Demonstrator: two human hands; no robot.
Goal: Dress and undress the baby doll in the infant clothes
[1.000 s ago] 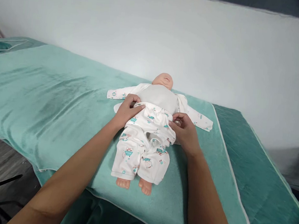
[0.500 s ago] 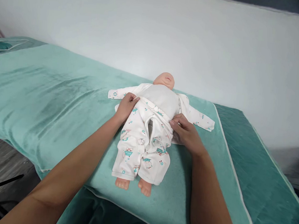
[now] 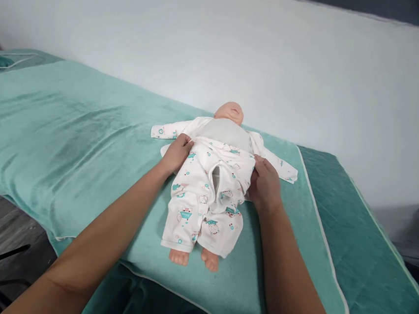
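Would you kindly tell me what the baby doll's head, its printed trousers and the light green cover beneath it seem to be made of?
Baby doll's head: probably vinyl or similar plastic, smooth, fairly matte, judging by its moulded look.
Printed trousers: thin, matte fabric, perhaps cotton knit, given the soft folds and creases.
Light green cover: likely velvety plush; lighter and darker streaks resemble brushed nap.

Over the remote feed I see bare forearms (image 3: pixel 116 222), the left one creased near the elbow (image 3: pixel 67 284), tapering smoothly through slim wrists (image 3: pixel 162 168) to a bare left hand (image 3: pixel 176 154) and equally bare right hand (image 3: pixel 266 183).
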